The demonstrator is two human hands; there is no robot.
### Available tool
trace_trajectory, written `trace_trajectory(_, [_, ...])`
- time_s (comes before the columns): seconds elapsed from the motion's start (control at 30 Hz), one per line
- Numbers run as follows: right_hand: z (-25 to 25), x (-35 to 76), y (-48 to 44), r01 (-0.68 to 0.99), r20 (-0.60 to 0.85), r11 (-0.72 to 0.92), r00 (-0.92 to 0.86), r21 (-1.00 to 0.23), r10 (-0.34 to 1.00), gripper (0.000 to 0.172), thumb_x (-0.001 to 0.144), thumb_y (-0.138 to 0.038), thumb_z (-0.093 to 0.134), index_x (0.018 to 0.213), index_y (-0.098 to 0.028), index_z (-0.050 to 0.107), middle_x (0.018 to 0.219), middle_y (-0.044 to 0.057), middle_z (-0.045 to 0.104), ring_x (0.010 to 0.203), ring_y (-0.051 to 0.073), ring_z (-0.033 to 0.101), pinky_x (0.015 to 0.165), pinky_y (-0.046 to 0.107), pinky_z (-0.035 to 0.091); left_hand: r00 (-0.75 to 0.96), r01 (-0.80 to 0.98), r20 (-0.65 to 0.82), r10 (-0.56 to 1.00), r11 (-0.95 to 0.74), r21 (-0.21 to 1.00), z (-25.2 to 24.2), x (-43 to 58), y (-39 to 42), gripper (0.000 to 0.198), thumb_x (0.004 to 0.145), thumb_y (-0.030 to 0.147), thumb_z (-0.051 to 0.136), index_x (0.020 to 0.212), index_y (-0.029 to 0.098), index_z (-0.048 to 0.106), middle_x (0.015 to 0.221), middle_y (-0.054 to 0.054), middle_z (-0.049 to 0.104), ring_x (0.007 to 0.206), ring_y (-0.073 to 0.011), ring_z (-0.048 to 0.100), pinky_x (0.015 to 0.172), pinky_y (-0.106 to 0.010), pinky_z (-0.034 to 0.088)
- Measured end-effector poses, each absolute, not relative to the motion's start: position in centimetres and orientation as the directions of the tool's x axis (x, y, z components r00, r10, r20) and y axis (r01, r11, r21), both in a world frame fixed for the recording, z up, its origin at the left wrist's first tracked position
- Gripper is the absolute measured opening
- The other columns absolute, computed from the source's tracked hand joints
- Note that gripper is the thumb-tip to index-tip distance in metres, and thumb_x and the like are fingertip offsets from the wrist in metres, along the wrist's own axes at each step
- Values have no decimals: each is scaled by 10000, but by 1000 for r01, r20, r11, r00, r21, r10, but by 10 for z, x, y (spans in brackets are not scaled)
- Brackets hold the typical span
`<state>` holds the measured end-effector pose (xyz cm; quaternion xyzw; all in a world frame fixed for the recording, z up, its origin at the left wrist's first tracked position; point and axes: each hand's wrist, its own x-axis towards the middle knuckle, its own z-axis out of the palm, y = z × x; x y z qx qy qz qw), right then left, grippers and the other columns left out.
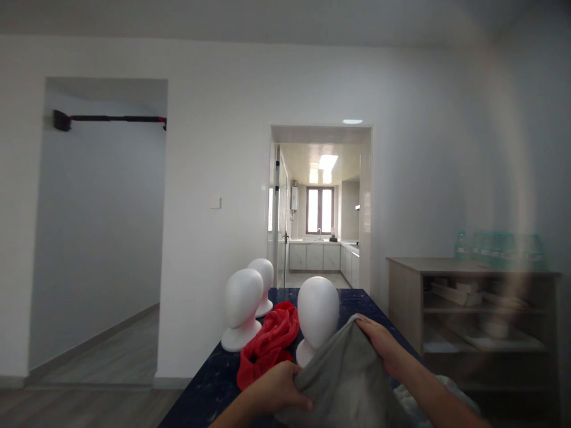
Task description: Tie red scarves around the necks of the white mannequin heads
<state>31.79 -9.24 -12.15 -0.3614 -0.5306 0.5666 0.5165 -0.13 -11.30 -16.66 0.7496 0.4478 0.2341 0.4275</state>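
Observation:
A grey cloth (345,377) is stretched between my two hands over the near part of the dark blue table. My left hand (281,389) is closed on its left edge, thumb on top. Higher up, my right hand (383,345) pinches a corner and lifts it to a peak. Just behind the cloth stands a white foam mannequin head (318,312), its base partly covered from view. To its left lies a crumpled red cloth (272,342), close to my left hand. Whether the grey cloth touches the foam head I cannot tell.
Two more white foam heads, a nearer one (243,303) and a farther one (263,282), stand along the left edge of the table (200,389). Pale fabric (446,392) lies beneath my right forearm. A wooden shelf unit (404,291) with bottles (499,248) stands right.

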Motion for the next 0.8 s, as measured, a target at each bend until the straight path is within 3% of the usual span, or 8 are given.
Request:
trace_trajectory(0.07, [-117, 321, -93, -165, 80, 40, -248, -985, 965, 420, 826, -612, 764, 1042, -260, 695, 824, 3, 764, 747, 220, 706, 738, 341, 545, 490, 370, -30, 871, -177, 912, -163, -1, -117, 310, 683, 413, 924, 900, 201, 856, 902, -62, 845, 849, -303, 766, 712, -340, 536])
trace_trajectory(0.17, [-114, 329, -94, -75, 79, 56, -357, -996, 931, 421, 818, -603, 804, 952, -227, 669, 841, 4, 742, 769, 192, 684, 742, 301, 516, 504, -39, 27, 863, -8, 999, -155, -3, -121, 326, 789, 381, 873, 1016, 150, 839, 1033, -125, 842, 973, -306, 782, 862, -350, 571])
trace_trajectory(0.27, [-116, 337, -95, 34, 95, 118, -401, -992, 911, 457, 806, -620, 819, 923, -208, 661, 834, -15, 712, 758, 160, 643, 697, 254, 472, 484, -396, 22, 875, 196, 897, -146, -4, -125, 406, 889, 425, 790, 1180, 140, 791, 1175, -166, 817, 1158, -338, 756, 1045, -414, 552])
trace_trajectory(0.4, [-121, 343, -95, 315, 40, 205, -460, -927, 887, 484, 806, -635, 801, 1005, -196, 746, 908, 3, 748, 802, 173, 651, 683, 250, 466, 487, -525, -79, 870, 364, 769, -143, 2, -127, 413, 929, 457, 740, 1148, 109, 784, 1096, -177, 834, 1153, -358, 764, 1090, -456, 552])
trace_trajectory(0.53, [-132, 338, -97, 628, -154, 240, -506, -740, 849, 340, 594, -371, 940, 870, -207, 825, 769, -21, 756, 710, 186, 653, 630, 262, 456, 468, -557, -70, 881, 355, 751, -148, 13, -124, 385, 938, 456, 733, 1085, 103, 780, 1041, -182, 838, 1117, -357, 777, 1090, -468, 559])
trace_trajectory(0.6, [-137, 333, -101, 523, -134, 207, -541, -827, 830, 243, 630, -317, 891, 835, -209, 822, 753, -18, 758, 738, 205, 685, 686, 286, 501, 454, -559, -45, 890, 324, 763, -150, 17, -123, 361, 928, 444, 748, 1089, 121, 774, 1037, -176, 838, 1115, -360, 777, 1087, -486, 559])
trace_trajectory(0.67, [-139, 329, -104, 214, -54, 86, -575, -973, 817, 234, 731, -355, 825, 925, -224, 820, 842, 22, 794, 851, 254, 739, 792, 346, 555, 447, -553, -15, 894, 290, 781, -153, 18, -122, 365, 919, 439, 760, 1130, 141, 768, 1071, -169, 835, 1132, -366, 769, 1081, -497, 558])
trace_trajectory(0.8, [-137, 325, -103, -175, -22, -121, -484, -977, 875, 310, 806, -439, 792, 1055, -254, 800, 933, 98, 821, 934, 315, 769, 832, 425, 598, 413, -497, 47, 909, 182, 848, -159, 15, -117, 413, 897, 413, 787, 1225, 164, 758, 1152, -161, 823, 1145, -351, 761, 1042, -452, 565])
